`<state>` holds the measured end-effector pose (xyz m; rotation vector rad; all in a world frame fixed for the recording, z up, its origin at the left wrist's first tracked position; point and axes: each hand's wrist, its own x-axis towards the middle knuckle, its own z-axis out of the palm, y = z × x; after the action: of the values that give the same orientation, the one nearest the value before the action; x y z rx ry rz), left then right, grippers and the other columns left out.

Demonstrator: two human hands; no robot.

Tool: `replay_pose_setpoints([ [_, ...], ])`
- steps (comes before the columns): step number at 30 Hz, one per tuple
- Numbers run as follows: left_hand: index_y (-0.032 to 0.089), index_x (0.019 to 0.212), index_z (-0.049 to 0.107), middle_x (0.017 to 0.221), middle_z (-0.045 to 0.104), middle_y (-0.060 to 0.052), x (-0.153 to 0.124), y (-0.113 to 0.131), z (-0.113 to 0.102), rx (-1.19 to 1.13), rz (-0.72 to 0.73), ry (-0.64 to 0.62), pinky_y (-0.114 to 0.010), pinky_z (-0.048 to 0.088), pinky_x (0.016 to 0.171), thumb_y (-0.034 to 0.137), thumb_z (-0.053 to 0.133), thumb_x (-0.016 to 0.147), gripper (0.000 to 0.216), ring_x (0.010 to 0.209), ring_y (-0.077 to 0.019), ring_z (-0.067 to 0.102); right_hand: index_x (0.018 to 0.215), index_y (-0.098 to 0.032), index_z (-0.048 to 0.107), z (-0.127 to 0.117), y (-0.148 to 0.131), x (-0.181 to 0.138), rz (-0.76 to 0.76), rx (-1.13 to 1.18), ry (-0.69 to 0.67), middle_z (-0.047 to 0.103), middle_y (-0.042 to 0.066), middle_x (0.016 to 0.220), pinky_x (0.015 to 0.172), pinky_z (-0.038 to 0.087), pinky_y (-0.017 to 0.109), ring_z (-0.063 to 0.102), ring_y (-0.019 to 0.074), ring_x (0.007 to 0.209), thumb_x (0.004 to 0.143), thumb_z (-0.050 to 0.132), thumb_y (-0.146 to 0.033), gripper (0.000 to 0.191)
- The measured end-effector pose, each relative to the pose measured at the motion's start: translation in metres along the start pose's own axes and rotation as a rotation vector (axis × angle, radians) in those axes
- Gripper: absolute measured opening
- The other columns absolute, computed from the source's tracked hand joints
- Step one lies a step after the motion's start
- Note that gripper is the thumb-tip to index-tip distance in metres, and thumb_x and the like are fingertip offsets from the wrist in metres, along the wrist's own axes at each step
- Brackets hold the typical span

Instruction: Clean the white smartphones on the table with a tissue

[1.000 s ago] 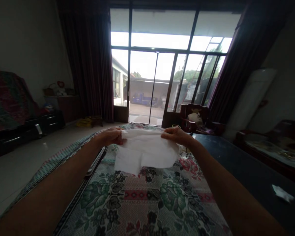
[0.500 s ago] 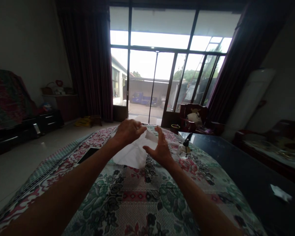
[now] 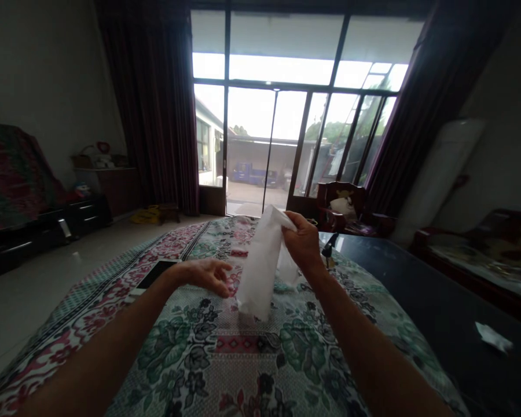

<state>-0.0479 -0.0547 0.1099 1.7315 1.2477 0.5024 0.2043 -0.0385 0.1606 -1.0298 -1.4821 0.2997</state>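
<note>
A thin white sheet, like a tissue or soft cloth [image 3: 260, 266], hangs in folds above the flowered tablecloth [image 3: 243, 382]. My right hand [image 3: 303, 240] is closed on its upper right edge, and the lower end droops toward the cloth. To the left of the sheet, my left hand [image 3: 208, 275] is empty, with its fingers apart and slightly curled. Behind my left wrist lies a dark-screened flat device with a pale edge [image 3: 156, 273]. A clear bottle with a black top [image 3: 329, 249] stands beyond my right hand, partly hidden by it.
On the right, a dark glossy tabletop [image 3: 399, 289] adjoins the flowered cloth, with a crumpled white piece [image 3: 494, 337] on it. A wooden chair [image 3: 341, 202] stands near the glass doors, and a yellow bag [image 3: 145, 214] lies on the floor at left.
The white sheet has passed from my left hand to my right and now hangs lengthwise. My left hand has let go and moved down and left, while my right has closed and risen slightly.
</note>
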Motion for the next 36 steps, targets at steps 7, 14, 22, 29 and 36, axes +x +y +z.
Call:
replay_pose_setpoints([
  [7, 0.019, 0.098, 0.066, 0.086, 0.068, -0.004, -0.008, -0.004, 0.039, -0.139, 0.114, -0.135, -0.020, 0.040, 0.052, 0.040, 0.073, 0.068, 0.038, 0.069, -0.0142, 0.059, 0.098, -0.018, 0.070, 0.007, -0.008, -0.001, 0.029, -0.002, 0.060, 0.072, 0.004, 0.087, 0.071, 0.049, 0.030, 0.064, 0.0207, 0.077, 0.065, 0.054, -0.020, 0.037],
  [14, 0.015, 0.073, 0.064, 0.066, 0.060, 0.001, 0.009, 0.001, 0.001, -0.545, 0.191, 0.417, -0.020, 0.039, 0.050, 0.035, 0.076, 0.065, 0.024, 0.055, -0.0089, 0.053, 0.098, -0.018, 0.069, -0.001, 0.010, 0.020, 0.086, 0.070, 0.067, 0.070, 0.003, 0.079, 0.056, 0.048, 0.026, 0.063, 0.0182, 0.067, 0.061, 0.058, -0.026, 0.039],
  [22, 0.012, 0.078, 0.062, 0.077, 0.066, -0.006, -0.004, 0.035, -0.046, -0.665, 0.203, 0.520, -0.018, 0.041, 0.043, 0.019, 0.074, 0.070, 0.016, 0.062, -0.0139, 0.064, 0.091, -0.013, 0.071, -0.008, 0.038, 0.028, 0.223, 0.258, 0.040, 0.063, 0.000, 0.061, 0.045, 0.039, 0.022, 0.055, 0.0132, 0.053, 0.058, 0.056, -0.029, 0.040],
  [29, 0.012, 0.072, 0.062, 0.059, 0.060, -0.001, 0.004, 0.036, -0.045, -0.631, 0.138, 0.590, -0.017, 0.036, 0.038, 0.021, 0.075, 0.068, 0.017, 0.046, -0.0088, 0.054, 0.089, -0.015, 0.069, -0.010, 0.046, 0.026, 0.330, 0.317, -0.033, 0.060, -0.001, 0.059, 0.044, 0.042, 0.023, 0.054, 0.0122, 0.049, 0.059, 0.060, -0.033, 0.037],
  [36, 0.012, 0.067, 0.061, 0.053, 0.055, 0.003, 0.018, 0.019, -0.051, -0.609, 0.146, 0.652, -0.017, 0.033, 0.037, 0.028, 0.082, 0.056, 0.029, 0.040, -0.0061, 0.047, 0.080, -0.019, 0.066, -0.014, 0.057, 0.020, 0.516, 0.438, -0.129, 0.059, -0.001, 0.058, 0.039, 0.041, 0.023, 0.050, 0.0118, 0.043, 0.066, 0.062, -0.034, 0.021],
])
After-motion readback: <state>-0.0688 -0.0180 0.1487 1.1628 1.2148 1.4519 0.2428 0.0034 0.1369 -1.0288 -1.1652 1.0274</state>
